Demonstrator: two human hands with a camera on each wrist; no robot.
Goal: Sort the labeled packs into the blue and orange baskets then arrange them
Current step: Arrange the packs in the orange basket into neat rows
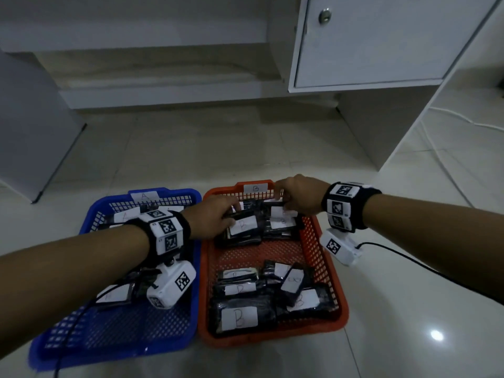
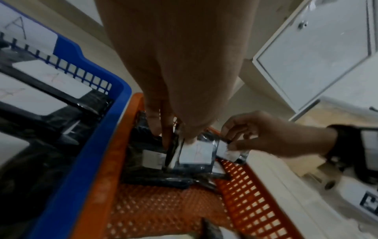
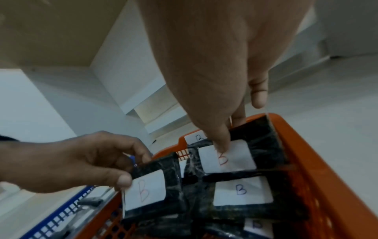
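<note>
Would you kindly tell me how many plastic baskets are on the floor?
2: a blue mesh plastic basket on the left and an orange mesh plastic basket touching it on the right. Nothing suggests a hidden third.

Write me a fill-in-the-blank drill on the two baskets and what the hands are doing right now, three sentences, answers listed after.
1. Both hands work at the far end of the ____ plastic mesh basket.
2. The left hand grips a black wrapped pack whose white label bears the letter ____.
3. The blue plastic mesh basket, beside it on the left, carries a white tag marked ____ on its far rim.

Missing words: orange; B; A
</note>
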